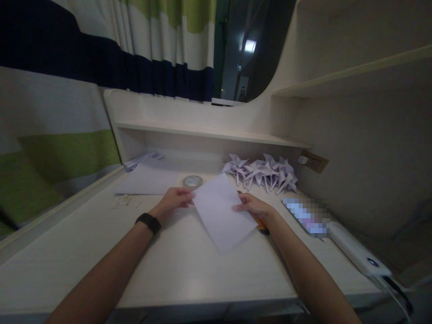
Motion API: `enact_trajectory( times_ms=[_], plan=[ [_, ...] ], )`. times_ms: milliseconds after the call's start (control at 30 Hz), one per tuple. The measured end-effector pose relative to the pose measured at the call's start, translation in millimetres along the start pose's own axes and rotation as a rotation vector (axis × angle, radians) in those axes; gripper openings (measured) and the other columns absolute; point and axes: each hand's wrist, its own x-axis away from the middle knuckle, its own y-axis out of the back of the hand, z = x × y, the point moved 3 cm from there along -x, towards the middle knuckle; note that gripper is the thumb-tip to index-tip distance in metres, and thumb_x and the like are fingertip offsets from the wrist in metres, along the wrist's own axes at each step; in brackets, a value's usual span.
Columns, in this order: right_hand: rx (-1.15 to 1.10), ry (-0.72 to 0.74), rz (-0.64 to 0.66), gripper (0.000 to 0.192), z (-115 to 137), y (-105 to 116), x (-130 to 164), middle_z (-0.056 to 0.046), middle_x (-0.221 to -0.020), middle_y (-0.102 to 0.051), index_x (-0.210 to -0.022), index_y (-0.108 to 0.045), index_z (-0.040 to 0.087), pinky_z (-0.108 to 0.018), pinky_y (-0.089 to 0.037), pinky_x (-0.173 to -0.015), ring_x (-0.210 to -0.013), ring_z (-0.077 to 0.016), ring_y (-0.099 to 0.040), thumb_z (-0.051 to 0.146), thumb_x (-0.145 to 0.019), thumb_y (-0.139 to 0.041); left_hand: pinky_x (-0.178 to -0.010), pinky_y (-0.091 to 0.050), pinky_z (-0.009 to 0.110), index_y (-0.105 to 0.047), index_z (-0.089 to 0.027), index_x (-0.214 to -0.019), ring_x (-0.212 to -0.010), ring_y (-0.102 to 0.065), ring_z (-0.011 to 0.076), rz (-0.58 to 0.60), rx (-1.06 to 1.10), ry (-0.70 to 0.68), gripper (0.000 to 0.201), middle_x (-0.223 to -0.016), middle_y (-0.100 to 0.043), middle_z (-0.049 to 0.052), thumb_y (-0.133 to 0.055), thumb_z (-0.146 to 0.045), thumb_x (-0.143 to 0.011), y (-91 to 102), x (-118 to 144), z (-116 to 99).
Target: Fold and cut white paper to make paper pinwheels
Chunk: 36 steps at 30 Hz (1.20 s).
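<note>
A sheet of white paper [224, 216] is held slanted above the desk between my two hands. My left hand [176, 199] pinches its left edge, a dark watch on that wrist. On the other side, my right hand [253, 206] grips the right edge, thumb on top and fingers mostly behind it. Under my right hand lies an orange and black tool [262, 225], mostly covered, so its kind is unclear. Just behind my left hand sits a roll of tape [192, 181].
Several paper pinwheels [261, 171] are heaped at the back right. A paper stack [146, 175] lies at the back left, small scraps [122, 200] before it. To the right are a lit phone [305, 218] and a white power strip [357, 249] with cables. A shelf [209, 131] overhangs the desk's back.
</note>
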Motion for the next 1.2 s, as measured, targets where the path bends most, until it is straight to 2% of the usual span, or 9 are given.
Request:
enact_trajectory(
  times_ms=[200,367,500,700,933,1067,1133,1200],
  plan=[
    [-0.015,0.018,0.009,0.048,5.3,-2.1,2.8,-0.007,-0.093,-0.072,-0.101,-0.066,0.013,-0.028,-0.053,-0.064,-0.070,-0.0174,-0.067,0.031,-0.061,-0.084,-0.061,-0.046,0.028,-0.073,-0.013,-0.080,-0.067,-0.063,0.0177,-0.025,0.040,-0.004,0.029,-0.077,-0.071,0.010,-0.074,-0.040,-0.072,-2.2,0.8,-6.2],
    [-0.023,0.014,0.002,0.047,7.5,-3.7,4.6,-0.007,-0.092,-0.072,-0.098,-0.066,0.012,-0.027,-0.053,-0.065,-0.071,-0.0177,-0.067,0.030,-0.059,-0.085,-0.061,-0.045,0.026,-0.072,-0.014,-0.087,-0.070,-0.065,0.0174,-0.059,0.094,0.019,0.029,-0.083,-0.072,0.011,-0.072,-0.040,-0.075,-1.1,-0.3,-4.2],
    [-0.017,0.013,0.008,0.045,3.5,-2.1,2.0,-0.006,-0.090,-0.073,-0.097,-0.067,0.012,-0.028,-0.053,-0.064,-0.068,-0.0172,-0.067,0.030,-0.059,-0.085,-0.060,-0.045,0.025,-0.072,-0.015,-0.091,-0.070,-0.066,0.0171,-0.034,0.080,0.018,0.032,-0.086,-0.072,0.010,-0.070,-0.043,-0.076,0.5,-2.8,0.3],
    [-0.010,0.014,0.012,0.047,0.9,0.2,0.3,-0.007,-0.092,-0.073,-0.100,-0.067,0.012,-0.029,-0.053,-0.065,-0.068,-0.0175,-0.068,0.030,-0.060,-0.084,-0.053,-0.042,0.026,-0.073,-0.013,-0.081,-0.062,-0.064,0.0178,-0.016,-0.028,-0.016,0.031,-0.076,-0.071,0.010,-0.073,-0.043,-0.072,-1.1,-1.8,-3.0],
    [-0.040,0.014,-0.007,0.047,3.7,1.9,2.7,-0.008,-0.092,-0.073,-0.102,-0.066,0.012,-0.028,-0.054,-0.064,-0.069,-0.0179,-0.069,0.030,-0.061,-0.084,-0.056,-0.043,0.026,-0.072,-0.013,-0.079,-0.061,-0.061,0.0171,-0.042,0.033,-0.023,0.027,-0.071,-0.070,0.008,-0.075,-0.039,-0.070,-0.5,0.1,-5.0],
    [-0.003,-0.004,-0.006,0.047,6.1,2.1,5.0,-0.007,-0.091,-0.073,-0.101,-0.067,0.013,-0.027,-0.054,-0.062,-0.068,-0.0179,-0.069,0.029,-0.060,-0.084,-0.061,-0.046,0.027,-0.071,-0.014,-0.085,-0.069,-0.063,0.0179,0.098,0.186,0.041,0.028,-0.083,-0.071,0.010,-0.070,-0.039,-0.074,-0.5,2.5,-5.1],
    [0.055,-0.049,0.058,0.046,8.0,-4.2,6.6,-0.007,-0.090,-0.074,-0.101,-0.067,0.012,-0.026,-0.054,-0.058,-0.065,-0.0179,-0.068,0.030,-0.061,-0.083,-0.060,-0.046,0.027,-0.071,-0.014,-0.089,-0.069,-0.064,0.0185,0.187,0.222,0.096,0.032,-0.087,-0.071,0.012,-0.067,-0.043,-0.075,-4.6,6.3,-6.5],
    [0.122,-0.100,0.132,0.045,10.4,-13.4,8.1,-0.007,-0.089,-0.074,-0.102,-0.068,0.013,-0.024,-0.053,-0.054,-0.062,-0.0171,-0.068,0.032,-0.063,-0.081,-0.056,-0.044,0.026,-0.072,-0.014,-0.089,-0.065,-0.062,0.0182,0.211,0.193,0.096,0.033,-0.082,-0.072,0.011,-0.070,-0.043,-0.073,-10.1,11.2,-9.7]
  ],
)
